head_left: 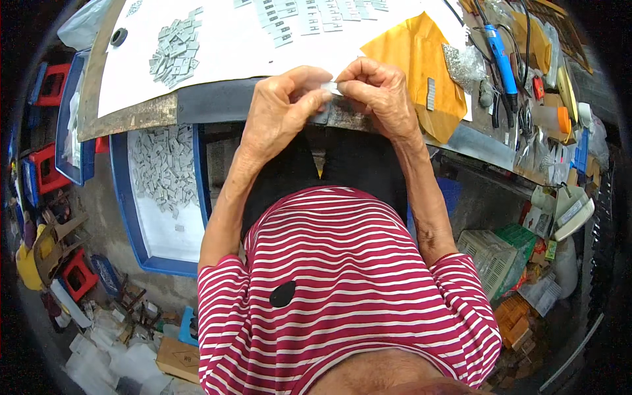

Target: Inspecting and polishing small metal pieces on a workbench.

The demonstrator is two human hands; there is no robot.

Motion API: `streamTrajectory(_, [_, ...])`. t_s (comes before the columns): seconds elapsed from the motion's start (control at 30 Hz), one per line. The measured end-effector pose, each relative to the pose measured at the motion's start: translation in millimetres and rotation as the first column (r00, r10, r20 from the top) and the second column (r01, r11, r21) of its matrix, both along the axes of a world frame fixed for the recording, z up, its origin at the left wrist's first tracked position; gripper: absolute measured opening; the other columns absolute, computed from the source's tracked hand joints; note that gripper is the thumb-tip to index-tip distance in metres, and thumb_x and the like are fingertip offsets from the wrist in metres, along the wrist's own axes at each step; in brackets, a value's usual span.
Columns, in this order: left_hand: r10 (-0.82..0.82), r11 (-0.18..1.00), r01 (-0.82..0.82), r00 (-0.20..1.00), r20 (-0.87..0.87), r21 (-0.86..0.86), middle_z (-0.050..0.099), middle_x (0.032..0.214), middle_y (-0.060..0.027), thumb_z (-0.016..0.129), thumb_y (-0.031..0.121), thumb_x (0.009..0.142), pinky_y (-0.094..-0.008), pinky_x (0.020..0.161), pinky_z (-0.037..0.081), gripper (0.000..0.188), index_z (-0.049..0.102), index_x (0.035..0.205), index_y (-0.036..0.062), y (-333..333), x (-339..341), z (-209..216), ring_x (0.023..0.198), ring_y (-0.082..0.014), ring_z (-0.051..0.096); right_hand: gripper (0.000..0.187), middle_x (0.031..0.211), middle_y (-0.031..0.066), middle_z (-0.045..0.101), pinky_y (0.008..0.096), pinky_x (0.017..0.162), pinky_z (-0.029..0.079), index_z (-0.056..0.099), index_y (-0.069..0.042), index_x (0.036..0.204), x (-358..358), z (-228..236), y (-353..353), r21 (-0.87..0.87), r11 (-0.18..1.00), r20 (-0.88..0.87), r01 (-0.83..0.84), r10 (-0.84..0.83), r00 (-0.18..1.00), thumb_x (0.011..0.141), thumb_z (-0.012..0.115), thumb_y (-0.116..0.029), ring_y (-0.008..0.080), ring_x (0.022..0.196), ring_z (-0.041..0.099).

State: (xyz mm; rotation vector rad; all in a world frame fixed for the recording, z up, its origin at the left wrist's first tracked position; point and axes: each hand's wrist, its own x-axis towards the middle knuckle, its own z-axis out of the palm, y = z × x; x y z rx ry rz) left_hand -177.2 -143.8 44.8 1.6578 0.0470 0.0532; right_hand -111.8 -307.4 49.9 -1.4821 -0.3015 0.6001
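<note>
We had both hands up at the near edge of the table [217, 99], working one small pale strip [332, 87] between them: our left hand [280, 108] pinched its left end with thumb and forefinger, and our right hand [382, 92] pinched the other end, so each grip was closed on that same piece, held just above the table's edge and over our lap. The step looked to us like fingertip work on a single part, folding or parting it, though the piece was too small to tell which; any further handling would have called for a fine, steady pinch rather than force. On the white sheet [224, 46] covering the table lay a loose heap of small grey parts [174, 52] to the left and, farther back, rows of similar pieces [296, 16] laid out in order. Beside our left knee, below the table, stood a blue tray [122, 197] lined in white and holding many more of the grey parts, scattered toward its far end. A yellow envelope [411, 56] lay just beyond our right hand, with a blue-handled tool [500, 56] well off to the right
</note>
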Motion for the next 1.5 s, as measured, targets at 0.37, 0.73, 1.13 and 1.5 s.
streamTrajectory(0.37, [-0.039,0.892,-0.059,0.978,0.204,0.449,0.063,0.076,-0.0097,0.064,0.005,0.076,-0.0255,0.061,0.048,0.019,0.061,0.094,0.0001,20.0,2.6,15.7,0.068,-0.0142,0.061,0.014,0.065,-0.0001,0.055,0.0179,0.049,0.036,0.062,0.003,0.086,6.6,1.5,14.8,0.027,0.998,-0.017,-0.050,0.050,0.999,0.080,0.059,-0.009,0.0047,0.054,0.045])
streamTrajectory(0.73, [0.355,0.785,-0.461,0.882,0.311,0.413,0.059,0.061,-0.0130,0.060,0.013,0.074,-0.0297,0.053,0.045,0.019,0.062,0.086,-0.0021,87.8,61.4,-15.8,0.054,-0.0188,0.057,0.018,0.076,0.0063,0.059,0.0168,0.049,0.037,0.059,0.006,0.096,0.1,-7.9,5.2,0.101,0.991,0.024,0.092,-0.094,0.995,0.086,0.053,-0.008,0.0055,0.057,0.048])
streamTrajectory(1.13, [0.328,0.509,-0.498,0.866,0.377,0.702,0.063,0.079,-0.0152,0.064,0.013,0.072,-0.0309,0.064,0.048,0.022,0.065,0.090,-0.0006,101.1,85.2,-37.2,0.068,-0.0236,0.061,0.016,0.070,0.0034,0.057,0.0175,0.047,0.037,0.060,0.005,0.093,-14.7,-1.9,-20.2,-0.015,0.989,0.026,0.149,-0.149,0.989,0.085,0.052,-0.006,0.0048,0.054,0.048])
streamTrajectory(1.5, [0.352,0.520,-0.509,0.859,0.370,0.686,0.062,0.080,-0.0140,0.061,0.012,0.072,-0.0308,0.067,0.048,0.020,0.064,0.087,-0.0004,101.3,92.1,-36.7,0.070,-0.0239,0.061,0.014,0.070,0.0033,0.057,0.0175,0.046,0.038,0.060,0.004,0.093,-24.8,2.3,-40.0,-0.120,0.979,0.076,0.164,-0.155,0.985,0.084,0.053,-0.005,0.0048,0.054,0.048])
